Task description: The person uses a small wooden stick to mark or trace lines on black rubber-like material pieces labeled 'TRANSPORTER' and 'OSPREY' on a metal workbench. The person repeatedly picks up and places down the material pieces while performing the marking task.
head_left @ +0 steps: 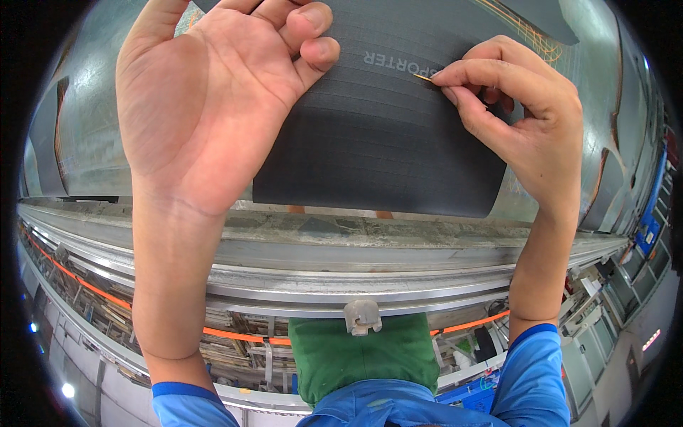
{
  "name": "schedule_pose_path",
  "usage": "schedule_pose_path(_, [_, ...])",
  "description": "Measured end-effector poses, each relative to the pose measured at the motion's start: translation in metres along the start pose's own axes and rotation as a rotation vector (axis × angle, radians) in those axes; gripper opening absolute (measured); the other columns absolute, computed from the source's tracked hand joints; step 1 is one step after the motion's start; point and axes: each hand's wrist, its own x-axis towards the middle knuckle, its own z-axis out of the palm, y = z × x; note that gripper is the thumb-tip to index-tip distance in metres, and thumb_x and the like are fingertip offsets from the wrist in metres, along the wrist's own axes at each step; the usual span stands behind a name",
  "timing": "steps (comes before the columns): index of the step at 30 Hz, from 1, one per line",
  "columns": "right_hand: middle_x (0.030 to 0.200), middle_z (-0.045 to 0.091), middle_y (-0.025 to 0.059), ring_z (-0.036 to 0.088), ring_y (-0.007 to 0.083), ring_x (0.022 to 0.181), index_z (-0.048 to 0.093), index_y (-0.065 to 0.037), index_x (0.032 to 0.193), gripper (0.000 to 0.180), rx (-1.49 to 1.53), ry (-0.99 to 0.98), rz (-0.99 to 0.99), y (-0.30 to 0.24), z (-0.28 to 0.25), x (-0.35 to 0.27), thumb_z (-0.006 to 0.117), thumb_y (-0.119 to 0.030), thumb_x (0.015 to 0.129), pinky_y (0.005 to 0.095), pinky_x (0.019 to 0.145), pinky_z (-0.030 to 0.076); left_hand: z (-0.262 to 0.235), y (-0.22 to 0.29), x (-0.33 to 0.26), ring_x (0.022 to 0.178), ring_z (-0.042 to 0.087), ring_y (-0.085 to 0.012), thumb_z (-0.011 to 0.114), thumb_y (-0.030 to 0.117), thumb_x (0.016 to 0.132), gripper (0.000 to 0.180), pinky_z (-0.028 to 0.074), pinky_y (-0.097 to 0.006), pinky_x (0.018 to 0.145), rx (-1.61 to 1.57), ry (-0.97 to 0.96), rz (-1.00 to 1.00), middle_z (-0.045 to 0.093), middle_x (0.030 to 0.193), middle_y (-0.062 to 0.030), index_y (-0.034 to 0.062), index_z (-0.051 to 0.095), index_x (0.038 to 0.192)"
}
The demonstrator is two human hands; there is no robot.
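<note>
A dark grey fabric panel (377, 156) with pale lettering lies in front of me on the work surface. Over its middle right, my right hand (523, 99) is closed in a pinch, thumb against forefinger. A thin yellowish sliver (422, 76) sticks out of the pinch toward the lettering; its exact kind is too small to make out. My left hand (213, 96) is raised over the panel's left side, palm facing up toward me. Its fingers are loosely curled and apart, with nothing seen in the palm. The thumb tip and some fingers run past the upper edge of the view.
A worn greenish table (92, 164) carries other dark pieces (51, 142) at the left and right, and orange scribbled lines. Metal rails (320, 277) run along its near edge, with a grey clamp-like block (363, 317) on them. Below runs an orange cable (242, 335).
</note>
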Motion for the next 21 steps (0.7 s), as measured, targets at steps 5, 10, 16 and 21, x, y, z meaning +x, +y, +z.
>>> schedule_pose_path(5, [0.082, 0.066, 0.0002, 0.054, 0.0050, 0.069, 0.077, -0.003, 0.089, 0.018, -0.002, 0.002, -0.020, 0.0013, 0.0003, 0.0006, 0.071, 0.008, 0.077, 0.0193, 0.055, 0.037, 0.0018, 0.0014, 0.0005, 0.070, 0.061, -0.0198, 0.050, 0.038, 0.102, 0.044, 0.048, -0.034, 0.069, 0.038, 0.000, 0.002, 0.066, 0.086, -0.0070, -0.0001, 0.061, 0.121])
schedule_pose_path(10, [0.082, 0.066, 0.0003, 0.055, 0.0052, 0.068, 0.077, -0.003, 0.089, 0.019, -0.010, 0.003, -0.017, 0.0003, -0.0006, 0.0010, 0.071, 0.009, 0.076, 0.0192, 0.056, 0.038, 0.0063, 0.0017, -0.0005, 0.071, 0.061, -0.0198, 0.050, 0.038, 0.102, 0.044, 0.048, -0.034, 0.069, -0.005, 0.039, -0.001, 0.066, 0.086, -0.0067, 0.0003, 0.061, 0.121])
schedule_pose_path(16, [0.081, 0.067, 0.0013, 0.056, 0.0054, 0.068, 0.077, -0.003, 0.089, 0.021, 0.014, 0.032, -0.040, 0.0036, -0.0001, 0.0007, 0.071, 0.010, 0.074, 0.0186, 0.057, 0.040, 0.0081, 0.0016, -0.0010, 0.071, 0.062, -0.0198, 0.049, 0.038, 0.102, 0.044, 0.049, -0.034, 0.069, -0.042, 0.055, -0.010, 0.066, 0.086, -0.0068, 0.0006, 0.060, 0.121])
schedule_pose_path(21, [0.081, 0.067, 0.0025, 0.057, 0.0061, 0.067, 0.078, -0.004, 0.089, 0.023, -0.013, 0.041, -0.115, 0.0076, -0.0010, 0.0005, 0.071, 0.011, 0.072, 0.0185, 0.055, 0.040, 0.0075, 0.0010, -0.0011, 0.071, 0.062, -0.0199, 0.049, 0.039, 0.102, 0.044, 0.049, -0.034, 0.069, -0.031, 0.064, -0.001, 0.066, 0.086, -0.0071, 0.0006, 0.060, 0.121])
